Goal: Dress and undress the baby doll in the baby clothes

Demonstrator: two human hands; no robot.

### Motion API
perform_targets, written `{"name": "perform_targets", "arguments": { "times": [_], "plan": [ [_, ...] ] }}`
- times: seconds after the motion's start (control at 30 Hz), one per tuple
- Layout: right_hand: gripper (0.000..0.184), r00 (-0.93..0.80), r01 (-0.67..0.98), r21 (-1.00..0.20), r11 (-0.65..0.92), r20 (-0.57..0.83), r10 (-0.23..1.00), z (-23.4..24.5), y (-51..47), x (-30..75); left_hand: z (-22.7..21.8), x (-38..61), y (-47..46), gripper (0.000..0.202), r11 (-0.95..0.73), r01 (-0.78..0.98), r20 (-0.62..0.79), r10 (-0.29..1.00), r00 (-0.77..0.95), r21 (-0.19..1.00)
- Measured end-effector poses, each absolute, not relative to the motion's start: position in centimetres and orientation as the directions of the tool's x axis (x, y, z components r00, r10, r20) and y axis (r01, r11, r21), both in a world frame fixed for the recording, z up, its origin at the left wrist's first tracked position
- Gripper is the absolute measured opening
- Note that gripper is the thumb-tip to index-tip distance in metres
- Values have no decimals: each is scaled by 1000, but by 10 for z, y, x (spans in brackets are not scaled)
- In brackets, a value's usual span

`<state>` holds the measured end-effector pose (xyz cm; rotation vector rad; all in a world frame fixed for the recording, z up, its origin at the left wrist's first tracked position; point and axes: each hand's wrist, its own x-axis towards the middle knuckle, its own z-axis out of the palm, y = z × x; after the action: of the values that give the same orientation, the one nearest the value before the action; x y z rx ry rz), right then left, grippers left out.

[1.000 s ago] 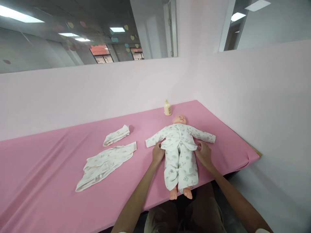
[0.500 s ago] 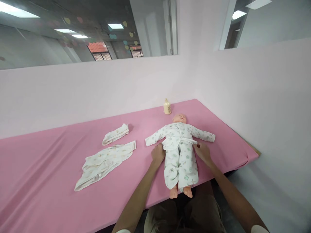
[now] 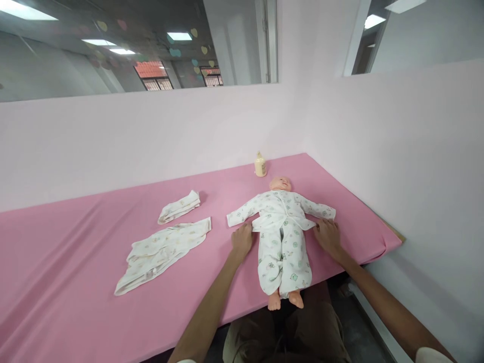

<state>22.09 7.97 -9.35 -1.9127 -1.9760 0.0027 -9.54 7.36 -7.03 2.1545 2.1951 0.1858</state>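
Observation:
A baby doll (image 3: 280, 183) lies on its back, feet toward me, dressed in a white printed baby shirt (image 3: 276, 205) and matching trousers (image 3: 270, 257). My left hand (image 3: 242, 239) is closed at the shirt's lower left corner, pinching the hem. On the other side, my right hand (image 3: 328, 237) pinches the lower right corner, just below the doll's sleeve cuff. The hem is drawn out to both sides over the trouser waist. My fingertips are partly hidden behind the knuckles.
The doll rests on a pink-covered table (image 3: 83, 262) against the wall. A pale yellow pump bottle (image 3: 260, 165) stands behind its head. To the left lie a folded white cloth (image 3: 179, 207) and a spread white baby garment (image 3: 164, 252).
My right hand has moved outward to the right, pulling the shirt's corner away from the doll. My left hand has shifted slightly left. The hem now spreads wider.

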Motion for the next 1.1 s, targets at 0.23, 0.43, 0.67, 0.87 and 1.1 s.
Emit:
{"name": "perform_targets", "arguments": {
  "times": [0.23, 0.43, 0.67, 0.87, 1.1],
  "plan": [
    [24, 135, 815, -580, 4, 197, 971, -86, 83, 184, -83, -79, 87, 21, -39, 968, 208, 978, -14, 248],
    [29, 154, 772, -635, 37, 244, 958, -91, 87, 178, -85, -75, 88, 24, -36, 956, 207, 978, -26, 291],
    [34, -136, 887, -367, 281, 375, 917, -112, 78, 203, -80, -94, 78, 18, -99, 984, 197, 978, 68, 151],
    [35, -183, 915, -251, 316, 441, 879, -106, 61, 202, -68, -87, 69, 18, -104, 954, 358, 934, -3, 281],
    [27, -106, 837, -390, 384, 573, 813, -60, 47, 173, -42, -57, 59, 22, -358, 866, 551, 826, 119, 350]
  ]
}}
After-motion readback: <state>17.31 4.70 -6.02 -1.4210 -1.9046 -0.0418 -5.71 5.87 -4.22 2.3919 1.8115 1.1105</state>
